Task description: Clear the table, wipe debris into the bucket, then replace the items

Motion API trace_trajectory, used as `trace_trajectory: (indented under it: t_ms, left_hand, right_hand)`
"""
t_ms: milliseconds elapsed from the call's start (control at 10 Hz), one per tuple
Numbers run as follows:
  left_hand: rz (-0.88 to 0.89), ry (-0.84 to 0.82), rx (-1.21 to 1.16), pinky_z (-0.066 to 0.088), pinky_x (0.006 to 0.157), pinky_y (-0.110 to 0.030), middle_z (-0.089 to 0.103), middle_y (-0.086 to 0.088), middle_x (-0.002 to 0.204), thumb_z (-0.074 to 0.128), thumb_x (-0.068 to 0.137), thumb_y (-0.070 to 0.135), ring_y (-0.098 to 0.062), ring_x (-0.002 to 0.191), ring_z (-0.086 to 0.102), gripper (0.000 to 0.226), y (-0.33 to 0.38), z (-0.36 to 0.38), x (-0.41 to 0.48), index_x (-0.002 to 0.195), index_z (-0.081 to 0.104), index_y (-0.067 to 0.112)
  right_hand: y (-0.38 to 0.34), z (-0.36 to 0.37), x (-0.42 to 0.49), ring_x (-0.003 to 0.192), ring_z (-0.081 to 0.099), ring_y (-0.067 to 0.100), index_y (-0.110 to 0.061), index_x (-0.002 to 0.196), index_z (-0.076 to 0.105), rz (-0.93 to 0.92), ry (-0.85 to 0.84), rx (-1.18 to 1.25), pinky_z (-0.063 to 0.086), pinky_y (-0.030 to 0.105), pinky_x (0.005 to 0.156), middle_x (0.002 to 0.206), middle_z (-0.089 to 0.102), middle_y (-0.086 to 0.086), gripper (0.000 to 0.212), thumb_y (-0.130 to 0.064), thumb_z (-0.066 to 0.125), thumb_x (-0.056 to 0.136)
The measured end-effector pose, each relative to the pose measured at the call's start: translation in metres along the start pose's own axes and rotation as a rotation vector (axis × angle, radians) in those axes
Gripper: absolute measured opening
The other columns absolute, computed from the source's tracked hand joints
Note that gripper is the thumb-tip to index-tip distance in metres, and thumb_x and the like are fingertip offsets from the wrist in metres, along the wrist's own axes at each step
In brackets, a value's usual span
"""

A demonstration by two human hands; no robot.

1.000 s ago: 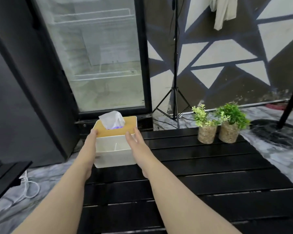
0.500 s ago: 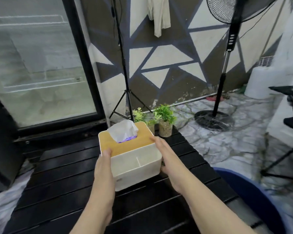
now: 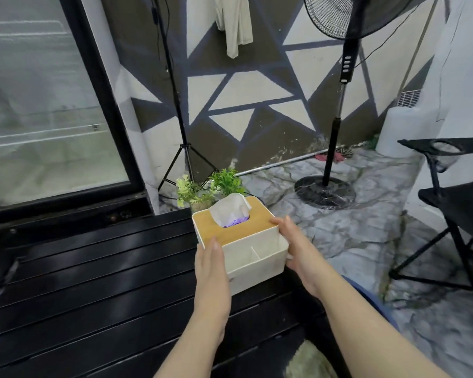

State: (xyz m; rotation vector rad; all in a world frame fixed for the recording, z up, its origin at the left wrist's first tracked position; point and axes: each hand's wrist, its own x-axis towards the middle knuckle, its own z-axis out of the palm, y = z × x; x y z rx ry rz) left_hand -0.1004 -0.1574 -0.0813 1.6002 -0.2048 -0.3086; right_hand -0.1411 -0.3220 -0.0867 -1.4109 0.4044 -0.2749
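A white tissue box (image 3: 253, 257) with a wooden lid and a tissue sticking out hangs above the right end of the black slatted table (image 3: 93, 282). My left hand (image 3: 212, 271) presses its left side and my right hand (image 3: 298, 249) presses its right side, so both hold it. Two small potted plants (image 3: 202, 190) stand at the table's far right corner, partly hidden behind the box. A blue bucket (image 3: 377, 304) shows only as a rim below my right forearm, on the floor beside the table.
A standing fan (image 3: 336, 148) and a tripod (image 3: 175, 118) rise from the stone floor beyond the table. A glass-door fridge (image 3: 47, 105) fills the left. A black folding chair (image 3: 453, 211) stands at the right. A pale fuzzy thing (image 3: 309, 361) lies near the table's near edge.
The tissue box has been lifted off the table's far left area and carried to the right, past the plants. My view has swung right with it, bringing the fan, chair and bucket into sight.
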Motion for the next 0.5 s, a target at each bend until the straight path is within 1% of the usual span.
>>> trace_trajectory:
  t_ms: [100, 200, 300, 400, 500]
  left_hand:
    - [-0.011, 0.002, 0.019, 0.014, 0.099, -0.023, 0.009, 0.026, 0.150, 0.026, 0.088, 0.062, 0.013, 0.121, 0.015, 0.044, -0.002, -0.003, 0.001, 0.131, 0.029, 0.054]
    - [-0.024, -0.011, 0.019, 0.014, 0.100, -0.023, 0.011, 0.024, 0.151, 0.027, 0.087, 0.063, 0.010, 0.123, 0.017, 0.049, 0.001, -0.007, 0.001, 0.134, 0.029, 0.050]
    - [-0.017, -0.027, 0.028, 0.011, 0.102, -0.024, 0.009, 0.026, 0.151, 0.027, 0.084, 0.067, 0.011, 0.126, 0.012, 0.056, 0.004, -0.012, -0.003, 0.137, 0.022, 0.048]
    - [0.018, -0.009, 0.064, 0.016, 0.104, -0.027, 0.018, 0.023, 0.147, 0.029, 0.086, 0.063, 0.005, 0.132, 0.017, 0.049, 0.003, -0.026, -0.008, 0.131, 0.035, 0.047]
    - [0.026, 0.075, 0.139, 0.028, 0.093, -0.027, 0.034, 0.017, 0.130, 0.042, 0.089, 0.046, -0.003, 0.116, 0.037, 0.024, -0.002, -0.043, -0.020, 0.112, 0.047, 0.041]
  right_hand:
    - [0.001, 0.003, -0.002, 0.115, 0.051, 0.005, -0.052, 0.109, 0.057, 0.016, -0.009, 0.000, 0.040, 0.032, 0.096, 0.125, 0.054, -0.016, 0.047, -0.076, 0.039, 0.075]
    - [-0.001, 0.004, -0.004, 0.109, 0.052, -0.003, -0.049, 0.113, 0.057, 0.021, -0.020, 0.002, 0.041, 0.026, 0.087, 0.121, 0.055, -0.022, 0.052, -0.077, 0.038, 0.073]
    - [-0.009, 0.001, -0.007, 0.097, 0.042, -0.019, -0.047, 0.122, 0.052, 0.034, -0.029, -0.075, 0.027, 0.026, 0.093, 0.111, 0.049, -0.033, 0.052, -0.072, 0.029, 0.082]
    - [-0.015, -0.003, -0.016, 0.083, 0.035, -0.024, -0.052, 0.123, 0.047, 0.008, 0.009, -0.149, 0.031, 0.021, 0.085, 0.101, 0.040, -0.043, 0.042, -0.067, 0.031, 0.087]
    - [-0.019, -0.005, -0.034, 0.095, 0.047, -0.009, -0.051, 0.108, 0.055, -0.038, 0.153, -0.345, 0.038, 0.022, 0.075, 0.106, 0.052, -0.030, 0.023, -0.056, 0.051, 0.085]
